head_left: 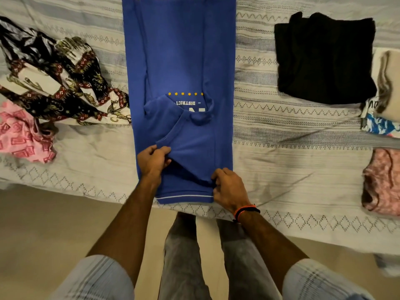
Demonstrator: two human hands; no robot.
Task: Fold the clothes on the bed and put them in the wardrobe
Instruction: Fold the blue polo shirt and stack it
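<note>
Blue knit shirt (179,61) lies as a long narrow strip at frame centre on the woven striped bedspread (281,131), hem at the bed edge. Left hand (152,159) pinches its folded sleeve; right hand (229,187) pinches the hem corner. Black folded stack (324,59) upper right, patterned heap (54,83) left, bare spread between.
</note>
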